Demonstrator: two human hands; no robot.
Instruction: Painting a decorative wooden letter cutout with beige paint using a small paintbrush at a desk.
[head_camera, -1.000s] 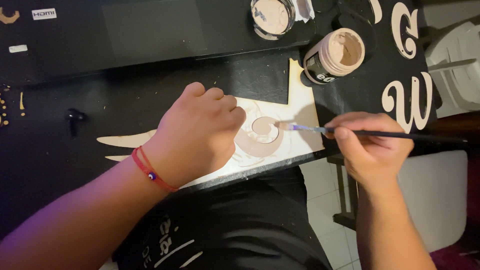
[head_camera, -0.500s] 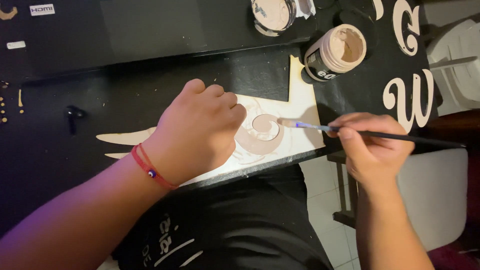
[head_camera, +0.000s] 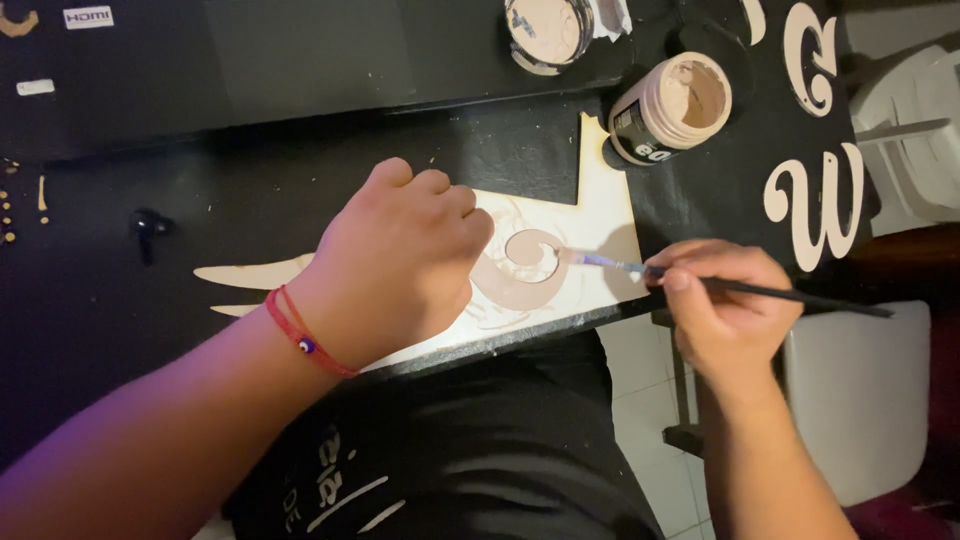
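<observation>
Near the front edge of the table, I see the left hand curled into a loose fist, pressing a curled cutout onto a pale sheet. Right hand pinches a thin brush, its tip touching the cutout. An open paint jar stands toward the far right corner.

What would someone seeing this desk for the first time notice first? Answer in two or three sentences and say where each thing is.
At the centre, the left hand presses down a curly cut-out shape on a pale sheet, while the right hand touches a thin brush to its edge. An open paint jar stands just behind, at upper right. Pale letters lie on the dark table at far right.
</observation>
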